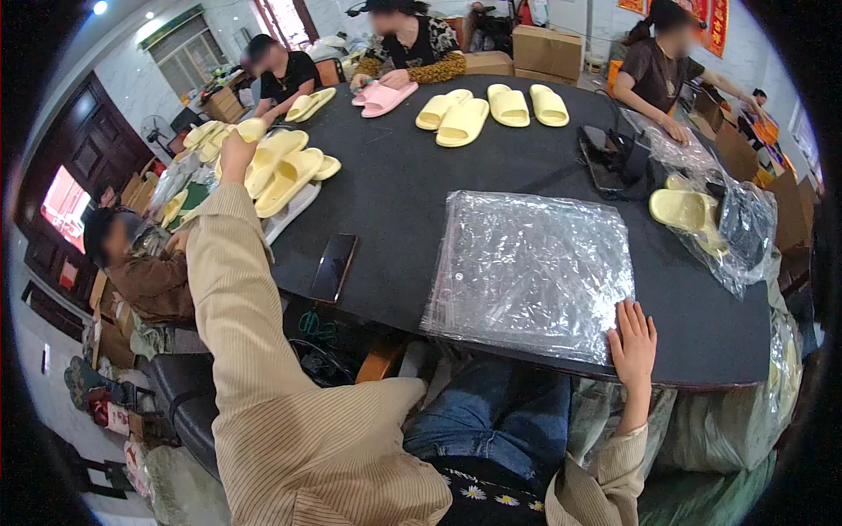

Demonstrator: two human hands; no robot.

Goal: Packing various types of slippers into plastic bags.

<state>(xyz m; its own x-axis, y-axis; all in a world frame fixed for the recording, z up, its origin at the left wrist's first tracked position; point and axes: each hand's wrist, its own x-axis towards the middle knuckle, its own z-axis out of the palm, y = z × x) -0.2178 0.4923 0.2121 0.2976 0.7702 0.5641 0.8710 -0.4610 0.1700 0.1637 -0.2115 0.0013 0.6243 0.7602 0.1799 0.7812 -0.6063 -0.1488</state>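
My left arm stretches to the far left of the dark table. There my left hand [236,159] is closed at a pale yellow slipper [253,130], its fingertips partly hidden. Beside it lies a pile of yellow slippers [286,180], some overlapping. My right hand [633,342] rests flat, fingers stretched, on the near right corner of a stack of clear plastic bags [532,267]. The bags lie in front of me at the table's near edge.
On the dark table [377,202] are a phone [334,267], pink slippers [386,96], more yellow slippers [462,121], a dark device [605,158] and a yellow slipper on plastic [684,210]. Several people sit around it. Cardboard boxes [546,53] stand behind.
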